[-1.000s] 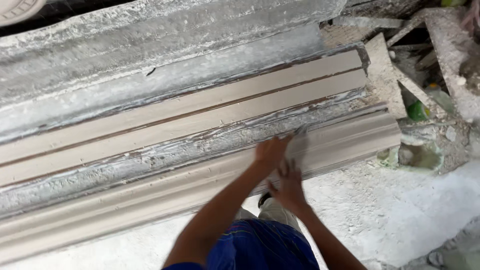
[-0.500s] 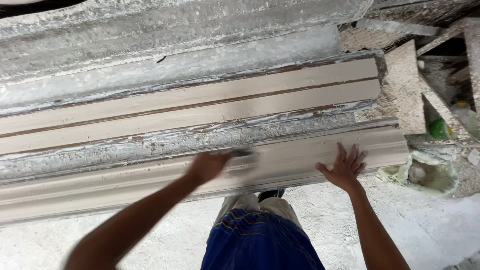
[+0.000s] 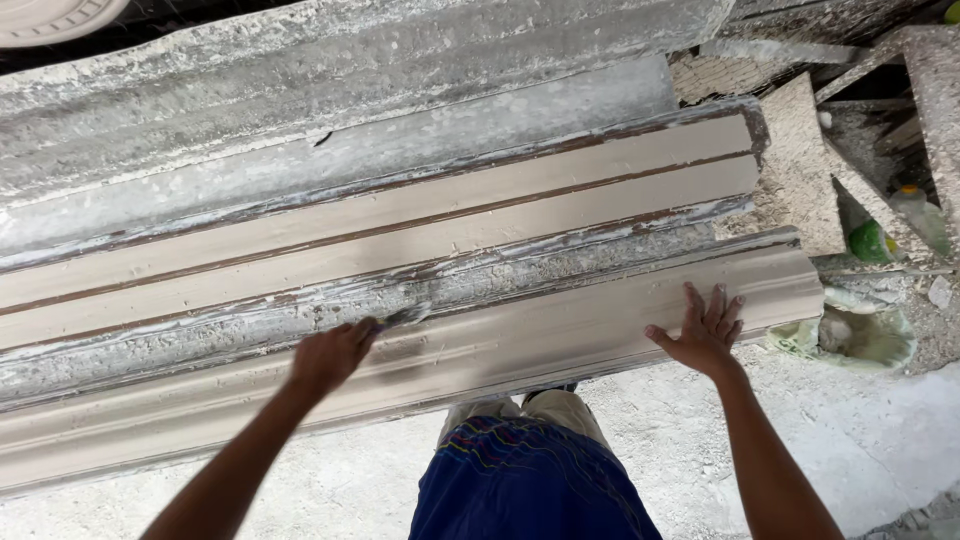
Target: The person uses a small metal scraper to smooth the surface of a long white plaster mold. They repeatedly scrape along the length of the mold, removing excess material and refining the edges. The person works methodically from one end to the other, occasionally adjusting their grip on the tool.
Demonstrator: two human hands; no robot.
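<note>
holding a small scraping tool [image 3: 398, 320] in a closed grip, the left hand [image 3: 328, 355] is pressing its blade end against the upper edge of the long beige moulding [image 3: 560, 330], where the smooth face is meeting the rough plaster-crusted strip [image 3: 200, 335] behind it. the right hand [image 3: 703, 330] is lying open and flat on the same moulding, further to the right and near its end, with the fingers spread and gripping nothing. the tool is sticking out from the far side of the left fist, pointing to the right and away from the body, so only its tip is showing; the handle is hidden inside the fingers. the moulding is lying across the whole view, from the near left to the right, just beyond the person's blue shorts [image 3: 530, 490]. what is looking risky, in my judgement: the blade could be digging into the smooth beige face if it is tilted too steeply, and the moulding could be shifting if the flat right hand is not pressing enough.
</note>
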